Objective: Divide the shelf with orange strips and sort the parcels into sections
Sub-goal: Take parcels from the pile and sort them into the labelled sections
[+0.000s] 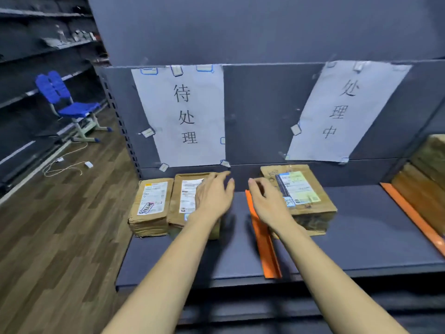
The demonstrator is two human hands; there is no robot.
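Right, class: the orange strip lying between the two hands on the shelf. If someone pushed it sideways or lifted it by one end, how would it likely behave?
The orange strip looks folded lengthwise into an angle, so it would probably stay fairly stiff when lifted. It looks thin, so likely light for its length. Lying loose on the smooth shelf, it would probably slide easily under a sideways push.
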